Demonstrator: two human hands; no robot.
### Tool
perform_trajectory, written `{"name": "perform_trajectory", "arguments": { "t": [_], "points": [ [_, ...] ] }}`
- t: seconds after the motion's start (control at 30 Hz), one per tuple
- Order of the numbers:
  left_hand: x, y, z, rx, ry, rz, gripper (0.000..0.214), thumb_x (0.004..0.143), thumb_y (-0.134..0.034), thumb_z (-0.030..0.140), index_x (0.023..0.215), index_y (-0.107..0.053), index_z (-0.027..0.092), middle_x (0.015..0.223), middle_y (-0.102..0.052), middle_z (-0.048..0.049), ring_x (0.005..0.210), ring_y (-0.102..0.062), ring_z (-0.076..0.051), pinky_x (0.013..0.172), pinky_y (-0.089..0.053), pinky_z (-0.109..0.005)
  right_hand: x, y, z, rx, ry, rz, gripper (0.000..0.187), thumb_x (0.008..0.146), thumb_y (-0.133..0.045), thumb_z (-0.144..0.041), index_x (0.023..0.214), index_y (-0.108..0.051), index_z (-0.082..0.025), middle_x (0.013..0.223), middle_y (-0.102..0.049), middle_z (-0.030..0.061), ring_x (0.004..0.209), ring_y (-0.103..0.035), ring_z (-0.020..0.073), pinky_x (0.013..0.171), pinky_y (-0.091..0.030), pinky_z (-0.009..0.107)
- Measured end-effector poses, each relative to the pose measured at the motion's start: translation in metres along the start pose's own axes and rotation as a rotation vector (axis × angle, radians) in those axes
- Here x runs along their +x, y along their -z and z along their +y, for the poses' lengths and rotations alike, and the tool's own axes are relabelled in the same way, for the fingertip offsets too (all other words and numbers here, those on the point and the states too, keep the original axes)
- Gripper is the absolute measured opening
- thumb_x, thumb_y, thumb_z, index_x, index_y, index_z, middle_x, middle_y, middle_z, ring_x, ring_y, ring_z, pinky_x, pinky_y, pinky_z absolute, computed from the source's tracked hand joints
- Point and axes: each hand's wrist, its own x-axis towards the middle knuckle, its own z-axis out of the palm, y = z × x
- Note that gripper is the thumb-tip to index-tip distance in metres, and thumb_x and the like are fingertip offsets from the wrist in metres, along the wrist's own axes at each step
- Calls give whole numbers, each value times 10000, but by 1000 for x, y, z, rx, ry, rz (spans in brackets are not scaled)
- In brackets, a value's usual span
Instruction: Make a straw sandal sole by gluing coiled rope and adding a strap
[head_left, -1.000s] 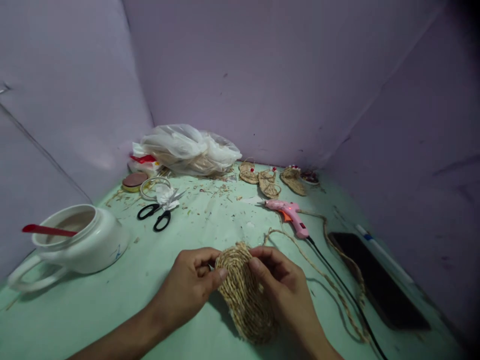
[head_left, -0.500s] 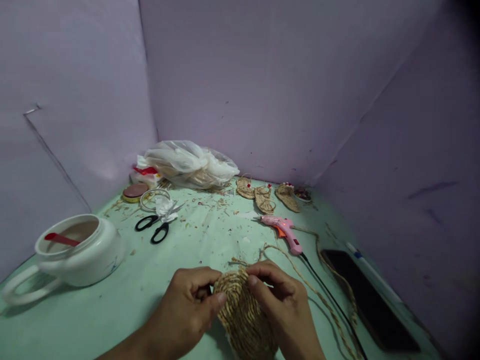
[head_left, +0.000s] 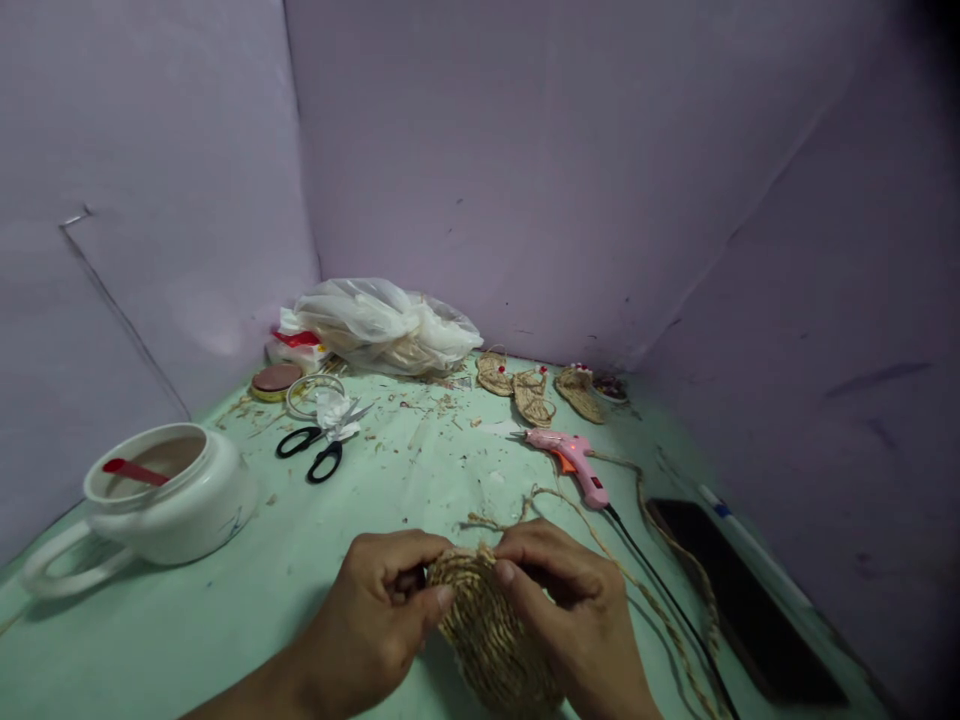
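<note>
Between my hands is a coiled straw-rope sole point(head_left: 491, 635), oval, its lower end near the bottom of the view. My left hand point(head_left: 394, 600) pinches its upper left edge between thumb and fingers. On the other side, my right hand point(head_left: 566, 600) grips the upper right edge, thumb and forefinger close to the rope's tip. A twisted straw rope point(head_left: 592, 530) loops on the table beyond and to the right of my right hand. The pink glue gun point(head_left: 574, 462) lies past my hands, its small light glowing.
Black-handled scissors point(head_left: 322, 455) lie left of centre. A white pot point(head_left: 172, 510) holding a red stick stands at left. Small straw slippers point(head_left: 532, 395) and a plastic bag point(head_left: 386, 325) line the back wall. A dark phone point(head_left: 742, 600) lies at right.
The view has shifted slightly, so the table items sit a little further right. My hands keep their hold on the sole, which has tilted slightly.
</note>
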Motion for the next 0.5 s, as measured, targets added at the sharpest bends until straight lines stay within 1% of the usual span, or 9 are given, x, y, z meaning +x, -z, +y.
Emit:
{"name": "perform_trajectory", "arguments": {
  "t": [0.07,0.17,0.27,0.33,0.37,0.4,0.43,0.47,0.5],
  "points": [
    [-1,1,-3,24,-42,7,179,747,-550,263,727,-658,121,563,-472,23,456,-410,-72,421,-317,-195,0,1,0,17,-1,-37,111,749,-629,-184,666,-694,-218,691,-656,10,650,-602,121,572,-475,174],
    [-1,0,-7,36,-63,30,169,744,-557,252,713,-658,120,557,-468,24,457,-403,-69,421,-303,-196,-3,-2,-2,118,-108,-58,95,774,-631,-257,720,-700,-220,767,-691,24,705,-632,133,619,-492,183],
    [-1,-3,-5,-9,38,6,187,723,-574,274,723,-652,104,534,-452,29,436,-395,-66,403,-290,-195,-8,-7,-4,196,-261,-43,159,782,-629,-363,747,-674,-214,650,-668,6,563,-596,115,511,-459,169],
    [1,0,1,-73,165,-75,227,701,-599,297,794,-653,97,523,-458,36,420,-395,-66,394,-295,-190,-11,-9,-3,184,-314,-4,208,751,-651,-417,742,-657,-209,586,-643,-3,504,-568,114,455,-434,166],
    [3,3,4,-95,201,-129,273,675,-626,301,856,-655,100,552,-495,29,426,-410,-66,400,-317,-188,-11,-9,-2,168,-330,28,229,724,-671,-435,743,-657,-207,584,-644,-2,504,-573,121,451,-438,170],
    [6,9,7,-69,195,-155,345,646,-659,314,920,-655,104,632,-561,3,446,-431,-66,411,-333,-188,-11,-8,-1,150,-345,61,250,696,-690,-448,745,-662,-205,582,-647,1,510,-583,130,456,-449,176],
    [10,17,10,-20,185,-139,413,634,-674,331,983,-647,112,741,-613,-29,473,-460,-69,428,-355,-193,-9,-7,1,134,-362,89,270,671,-705,-460,745,-667,-203,580,-650,4,515,-591,140,460,-459,183],
    [15,28,12,52,178,-40,430,659,-647,352,1020,-636,118,826,-638,-54,483,-487,-76,441,-382,-205,-8,-6,2,120,-379,113,289,650,-715,-471,740,-673,-200,577,-653,8,516,-596,147,462,-468,190],
    [21,40,14,182,182,107,386,726,-581,373,1013,-636,121,811,-649,-60,482,-503,-89,453,-399,-219,-6,-4,3,108,-396,132,305,633,-722,-481,735,-679,-197,573,-656,11,514,-597,153,461,-474,196]
  ]
}}
